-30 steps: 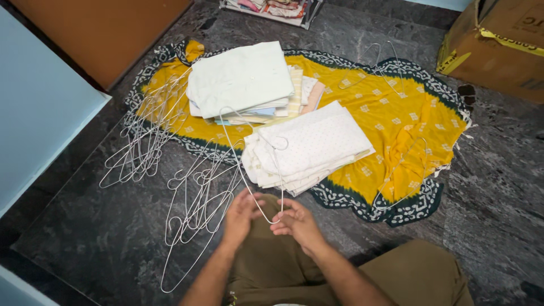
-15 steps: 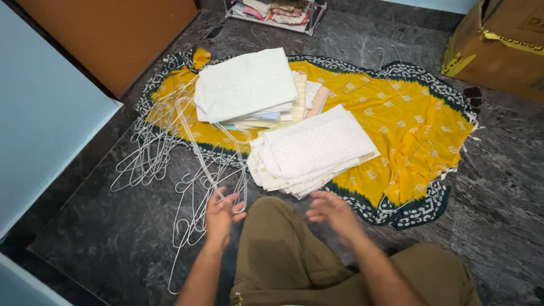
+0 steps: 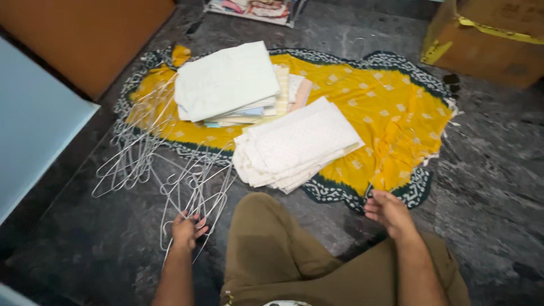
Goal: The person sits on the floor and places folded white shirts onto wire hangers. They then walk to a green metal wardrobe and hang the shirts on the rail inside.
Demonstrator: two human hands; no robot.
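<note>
I sit on a dark stone floor in olive trousers [image 3: 272,249]. My left hand [image 3: 187,229] rests on a loose heap of white wire hangers [image 3: 195,187] by my left knee, fingers curled over one wire. My right hand [image 3: 388,211] reaches to the patterned edge of a yellow cloth [image 3: 391,107], its fingertips at the lower end of a single wire hanger [image 3: 391,164] that lies blurred on the cloth. Whether it grips that hanger is unclear. Two stacks of folded clothes lie on the cloth: a pale green one [image 3: 226,79] and a white dotted one [image 3: 300,139].
More wire hangers [image 3: 130,158] spread over the cloth's left end. A cardboard box [image 3: 493,39] stands at the back right, and a rack of folded fabrics [image 3: 255,8] at the back. An orange panel [image 3: 85,34] and a light blue panel [image 3: 34,124] close off the left side.
A second ago both hands held one hanger in front of me. My left hand has carried it down to the heap on the left, and my right hand has moved right to the cloth's edge.
</note>
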